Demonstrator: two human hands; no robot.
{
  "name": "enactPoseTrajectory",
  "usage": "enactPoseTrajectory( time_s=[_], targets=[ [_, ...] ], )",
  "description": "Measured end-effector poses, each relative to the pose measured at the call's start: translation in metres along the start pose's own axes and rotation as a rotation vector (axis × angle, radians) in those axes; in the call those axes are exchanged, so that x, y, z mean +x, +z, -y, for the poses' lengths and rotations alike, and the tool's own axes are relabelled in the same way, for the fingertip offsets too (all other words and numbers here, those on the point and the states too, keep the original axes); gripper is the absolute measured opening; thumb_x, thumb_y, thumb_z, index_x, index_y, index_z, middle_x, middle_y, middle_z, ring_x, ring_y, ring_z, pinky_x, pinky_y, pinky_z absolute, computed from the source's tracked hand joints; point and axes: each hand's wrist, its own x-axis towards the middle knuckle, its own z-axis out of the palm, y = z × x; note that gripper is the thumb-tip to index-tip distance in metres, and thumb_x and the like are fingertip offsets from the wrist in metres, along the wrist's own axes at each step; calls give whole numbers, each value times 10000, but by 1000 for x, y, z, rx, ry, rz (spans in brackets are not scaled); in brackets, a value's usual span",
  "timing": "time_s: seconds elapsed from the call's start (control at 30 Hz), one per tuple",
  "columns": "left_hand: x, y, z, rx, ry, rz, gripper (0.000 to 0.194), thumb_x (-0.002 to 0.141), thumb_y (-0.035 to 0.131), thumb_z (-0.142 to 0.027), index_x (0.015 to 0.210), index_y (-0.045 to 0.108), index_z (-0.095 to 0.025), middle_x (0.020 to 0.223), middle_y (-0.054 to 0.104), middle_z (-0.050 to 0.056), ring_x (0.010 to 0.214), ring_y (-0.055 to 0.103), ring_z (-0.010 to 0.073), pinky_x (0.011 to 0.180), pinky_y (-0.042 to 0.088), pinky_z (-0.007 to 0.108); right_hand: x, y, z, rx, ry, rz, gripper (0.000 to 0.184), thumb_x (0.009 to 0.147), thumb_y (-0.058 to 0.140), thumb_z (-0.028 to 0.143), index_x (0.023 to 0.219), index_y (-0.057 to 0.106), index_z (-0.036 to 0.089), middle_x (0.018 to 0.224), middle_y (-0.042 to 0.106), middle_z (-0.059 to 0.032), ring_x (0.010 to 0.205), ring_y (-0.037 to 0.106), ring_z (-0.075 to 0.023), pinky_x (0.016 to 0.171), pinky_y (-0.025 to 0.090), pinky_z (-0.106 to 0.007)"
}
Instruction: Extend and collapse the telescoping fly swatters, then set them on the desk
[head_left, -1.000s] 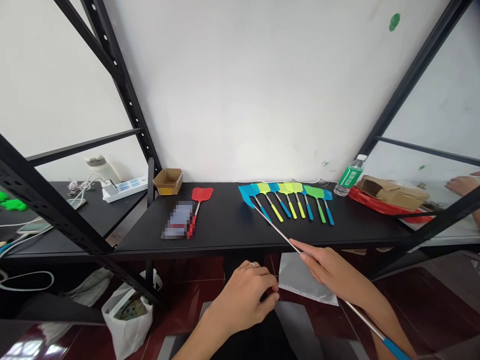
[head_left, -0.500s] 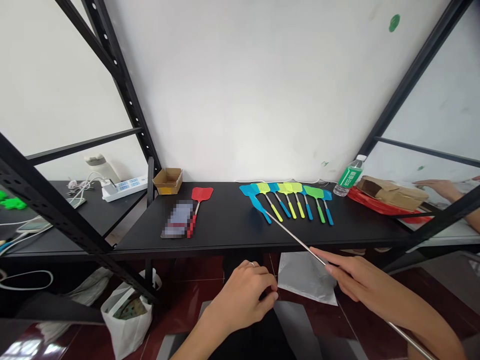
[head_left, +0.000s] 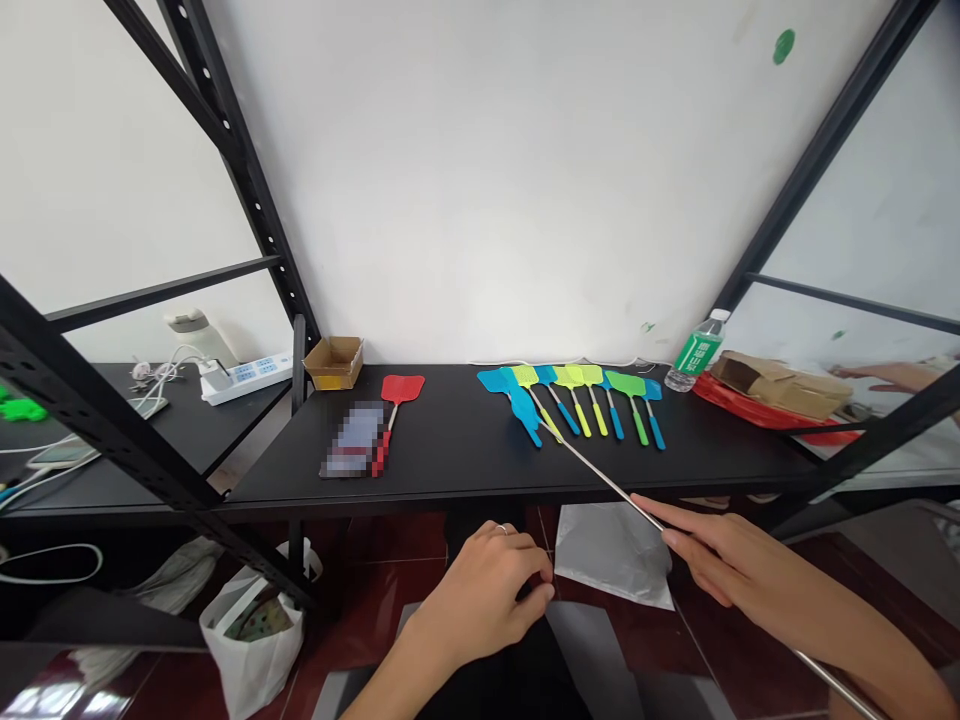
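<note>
My right hand [head_left: 731,565] grips the thin metal rod of an extended blue fly swatter [head_left: 520,400], index finger lying along the rod. Its blue head rests on the black shelf [head_left: 465,455] at the left end of a row of several short swatters [head_left: 592,395] in blue, yellow and green. My left hand [head_left: 487,590] hangs below the shelf edge, fingers curled in a pinch, a ring on one finger; whatever it holds is hidden. A red swatter [head_left: 401,392] lies further left, beside a blurred flat object [head_left: 354,440].
A small cardboard box [head_left: 334,361] sits at the back left, a green-labelled water bottle [head_left: 697,352] at the back right. Cardboard on a red tray [head_left: 780,395] lies right, with another person's hand [head_left: 889,375] beyond. A power strip [head_left: 244,373], a white bag [head_left: 255,635], black uprights.
My right hand has drawn back to the right along the rod, and the blue swatter's head slid right, closer to the row. The left hand has stayed put.
</note>
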Motion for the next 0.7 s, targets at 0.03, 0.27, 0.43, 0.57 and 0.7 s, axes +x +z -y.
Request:
enactPoseTrajectory(
  time_s=[0.03,0.27,0.43,0.57,0.7],
  targets=[
    [0,0,0,2,-1,1,126,932,561,-273,918,669,-210,909,709,7,867,616,176,819,397,329,0,0,-1,7,-3,9,596,994,373,540,1513,439,254,557,440,24,542,433,-156,525,336,-255],
    [1,-2,0,-5,9,8,144,938,549,-280,921,672,-206,908,712,21,851,620,181,801,405,329,1,-1,-4,44,-18,-10,615,992,388,546,1509,448,218,556,418,24,534,426,-149,511,316,-253],
    [1,0,1,-12,10,-11,135,935,555,-272,916,673,-209,902,714,20,854,622,184,824,405,331,9,-1,2,227,-33,-14,694,977,420,564,1550,358,176,546,395,48,483,367,-122,472,303,-245],
    [2,2,0,-18,2,-20,134,934,551,-260,930,677,-215,903,719,11,847,616,185,822,411,331,36,19,22,486,-117,-136,722,958,488,551,1548,344,160,532,415,60,476,340,-118,470,298,-252],
    [5,1,-3,-46,-44,-101,144,933,543,-252,945,685,-235,896,720,4,824,606,186,800,422,330,66,52,42,670,-165,-144,700,932,541,546,1490,422,141,629,555,22,487,400,-108,494,331,-264]
  ],
)
